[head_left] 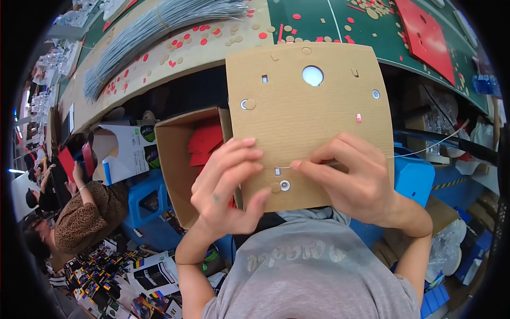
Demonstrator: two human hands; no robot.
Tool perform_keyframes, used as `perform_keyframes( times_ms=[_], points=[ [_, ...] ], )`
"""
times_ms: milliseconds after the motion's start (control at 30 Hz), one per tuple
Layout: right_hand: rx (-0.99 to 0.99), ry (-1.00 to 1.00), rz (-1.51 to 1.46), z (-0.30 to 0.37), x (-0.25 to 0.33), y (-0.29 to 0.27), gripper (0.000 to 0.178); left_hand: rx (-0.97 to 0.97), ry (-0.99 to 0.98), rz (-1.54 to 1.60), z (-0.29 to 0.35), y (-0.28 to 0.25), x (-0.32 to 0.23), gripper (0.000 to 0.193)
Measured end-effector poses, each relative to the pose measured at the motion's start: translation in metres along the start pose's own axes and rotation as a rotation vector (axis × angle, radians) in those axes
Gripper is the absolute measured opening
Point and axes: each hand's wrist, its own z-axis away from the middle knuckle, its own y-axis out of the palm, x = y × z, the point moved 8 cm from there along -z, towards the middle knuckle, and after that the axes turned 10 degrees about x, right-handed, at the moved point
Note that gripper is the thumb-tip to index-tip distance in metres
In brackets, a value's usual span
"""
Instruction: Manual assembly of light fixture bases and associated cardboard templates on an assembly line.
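A brown cardboard sheet [313, 130] with a large round hole and several small cut-outs lies before me, its near edge against my body. My right hand [356, 173] pinches a thin pale wire [425, 152] between thumb and fingers. The wire's tip points at a small rectangular slot [277, 171] low on the sheet; whether it has entered I cannot tell. Its long tail sticks out to the right, past the sheet. My left hand [226, 186] is over the sheet's lower left part, fingers spread and holding nothing. Below the slot is a round hole with a pale ring [285, 185].
A thick bundle of grey wires [154, 40] lies on the table, among scattered red and brown cut-outs. A red sheet [425, 37] is at the far right. An open carton [186, 165] with red pieces stands left; a blue stool [414, 178] right. Another person [87, 212] sits at left.
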Motion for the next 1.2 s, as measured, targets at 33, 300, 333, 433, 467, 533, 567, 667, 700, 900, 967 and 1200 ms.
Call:
perform_keyframes(
  times_ms=[33,300,333,433,467,533,567,667,700,900,967,1200],
  points=[
    [0.012,0.003,0.003,-0.001,-0.002,0.001,0.041,0.001,0.02,0.014,0.006,-0.002,-0.001,0.03],
    [0.289,-0.142,0.245,-0.009,0.02,0.004,0.055,0.086,0.116,-0.285,0.034,0.019,-0.005,0.053],
    [0.304,-0.141,0.248,-0.01,0.02,0.002,0.055,0.077,0.093,-0.25,0.035,0.021,-0.003,0.049],
    [0.391,-0.186,0.237,-0.007,0.026,0.003,0.06,0.045,0.11,-0.192,0.034,0.021,-0.002,0.049],
    [0.399,-0.207,0.255,-0.007,0.028,0.005,0.06,0.043,0.109,-0.191,0.034,0.021,-0.002,0.049],
    [0.406,-0.231,0.275,-0.008,0.031,0.007,0.06,0.052,0.079,-0.159,0.033,0.02,0.001,0.048],
    [0.423,-0.229,0.298,-0.007,0.031,0.007,0.059,0.052,0.08,-0.155,0.033,0.02,0.0,0.048],
    [0.455,-0.217,0.329,-0.007,0.033,0.007,0.057,0.065,0.088,-0.157,0.033,0.02,-0.002,0.048],
    [0.47,-0.211,0.336,-0.006,0.033,0.008,0.056,0.071,0.092,-0.155,0.032,0.02,-0.004,0.047],
    [0.576,-0.211,0.472,-0.003,0.037,0.01,0.062,0.083,0.081,-0.072,0.029,0.024,0.0,0.054],
    [0.59,-0.226,0.474,-0.003,0.038,0.014,0.063,0.094,0.075,-0.048,0.031,0.024,0.001,0.061],
    [0.595,-0.28,0.513,-0.003,0.035,0.017,0.065,0.121,0.029,-0.007,0.028,0.025,0.002,0.059]
  ],
)
